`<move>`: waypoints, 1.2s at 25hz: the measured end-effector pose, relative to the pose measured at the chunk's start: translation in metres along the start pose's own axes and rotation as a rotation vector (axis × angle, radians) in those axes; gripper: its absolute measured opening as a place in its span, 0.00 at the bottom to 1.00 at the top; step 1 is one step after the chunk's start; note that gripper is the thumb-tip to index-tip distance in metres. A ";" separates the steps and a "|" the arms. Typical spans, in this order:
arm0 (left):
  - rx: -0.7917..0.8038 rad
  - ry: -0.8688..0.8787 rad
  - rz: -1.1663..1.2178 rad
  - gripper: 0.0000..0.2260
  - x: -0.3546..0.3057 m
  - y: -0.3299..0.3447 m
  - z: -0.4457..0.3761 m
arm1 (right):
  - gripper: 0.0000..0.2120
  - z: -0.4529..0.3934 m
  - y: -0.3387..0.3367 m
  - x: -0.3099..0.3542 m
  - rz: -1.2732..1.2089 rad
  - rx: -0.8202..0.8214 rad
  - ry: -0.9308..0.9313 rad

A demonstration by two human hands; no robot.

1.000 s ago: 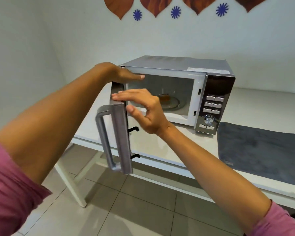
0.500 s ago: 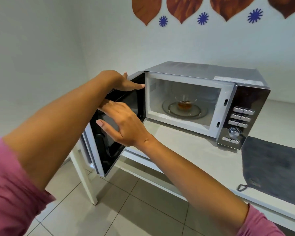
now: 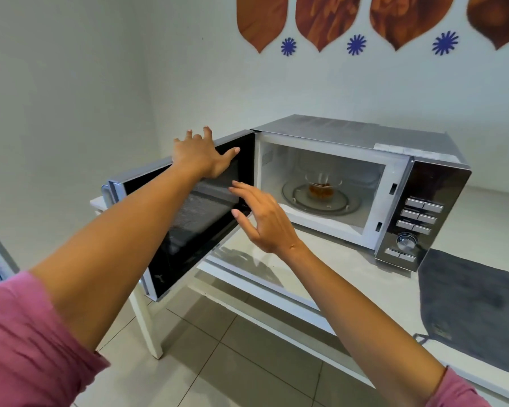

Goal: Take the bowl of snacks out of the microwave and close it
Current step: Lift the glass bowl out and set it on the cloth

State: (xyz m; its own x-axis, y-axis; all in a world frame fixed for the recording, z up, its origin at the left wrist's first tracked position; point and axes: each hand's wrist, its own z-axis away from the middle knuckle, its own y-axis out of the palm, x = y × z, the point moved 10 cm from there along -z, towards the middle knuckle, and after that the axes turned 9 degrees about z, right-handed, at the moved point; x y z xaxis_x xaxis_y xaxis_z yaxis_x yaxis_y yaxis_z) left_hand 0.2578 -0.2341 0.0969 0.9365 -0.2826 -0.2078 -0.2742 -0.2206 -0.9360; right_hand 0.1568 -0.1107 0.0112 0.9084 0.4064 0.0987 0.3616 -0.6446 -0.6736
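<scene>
Now, step in hand: the microwave (image 3: 362, 183) stands open on the white table (image 3: 479, 212), and I judge I am at the start of the reach for the bowl; nothing is taken out yet.
Door: the microwave door (image 3: 194, 218) is swung wide to the left, its dark inner window facing me.
My left hand: my left hand (image 3: 199, 155) lies over the top edge of the door, fingers spread and the thumb on the inner face; it rests there flat and does not close around anything.
My right hand: my right hand (image 3: 263, 218) is in the air just before the opening, fingers loosely apart, holding nothing and not touching the door as far as I can tell.
Cavity: the white inside holds a round glass turntable (image 3: 321, 201).
Bowl: the clear glass bowl of snacks (image 3: 322, 186) stands upright in the middle of the turntable, with an orange-brown snack in its bottom; what kind of snack, I cannot tell.
Next move: I think my right hand must go in through the opening, take the bowl by its side and lift it out level, because glass may be hot and slippery.
Right of the microwave: a grey cloth (image 3: 476, 306) lies flat on the table, a possible place for the bowl.
</scene>
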 end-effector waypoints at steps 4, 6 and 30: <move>-0.132 -0.003 -0.099 0.41 -0.001 -0.007 0.003 | 0.20 0.019 0.001 -0.050 0.048 0.034 0.129; -0.238 0.023 -0.189 0.39 -0.005 -0.009 0.003 | 0.20 0.028 0.001 -0.072 0.056 0.039 0.198; 0.243 0.100 1.113 0.21 -0.168 0.229 -0.091 | 0.15 0.102 -0.013 -0.332 -0.165 -0.272 1.182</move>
State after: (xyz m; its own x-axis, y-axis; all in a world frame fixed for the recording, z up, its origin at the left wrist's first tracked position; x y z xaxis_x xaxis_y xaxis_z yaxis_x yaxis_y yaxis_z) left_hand 0.0181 -0.3221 -0.0566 0.1759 -0.2833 -0.9428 -0.8811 0.3817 -0.2791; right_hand -0.1710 -0.1710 -0.0874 0.4278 -0.2508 0.8684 0.3942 -0.8128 -0.4289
